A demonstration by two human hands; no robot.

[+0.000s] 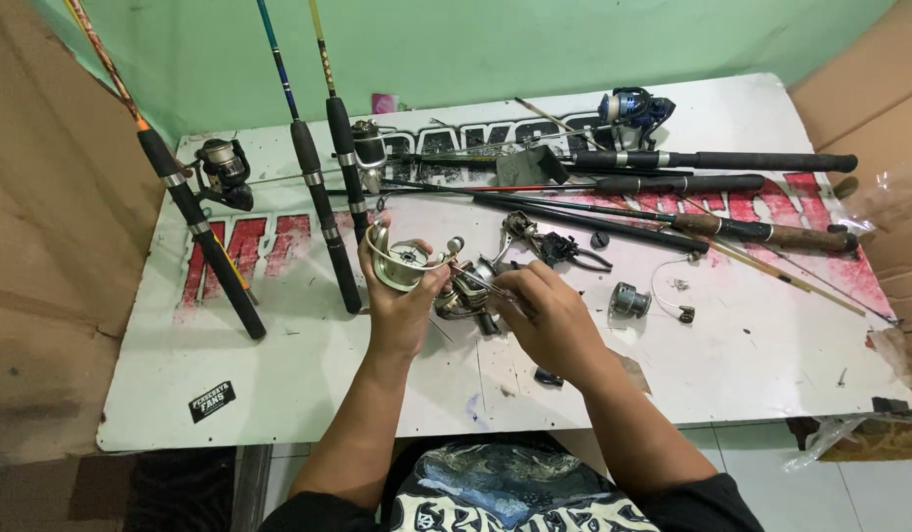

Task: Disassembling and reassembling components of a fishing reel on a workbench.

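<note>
Gripping fishing reel (446, 281), perhaps two-handed

Both forearms reach forward from the lower edge of the view, bare below dark sleeves, and converge toward each other. The left hand (399, 296) is raised with the palm turned inward, fingers curled and closed in a grip, thumb on the near side. The right hand (546, 317) sits just beside it, back of the hand up, fingers bent and pinched together toward the left hand. The wrists stay apart; the fingertips nearly meet.
</note>
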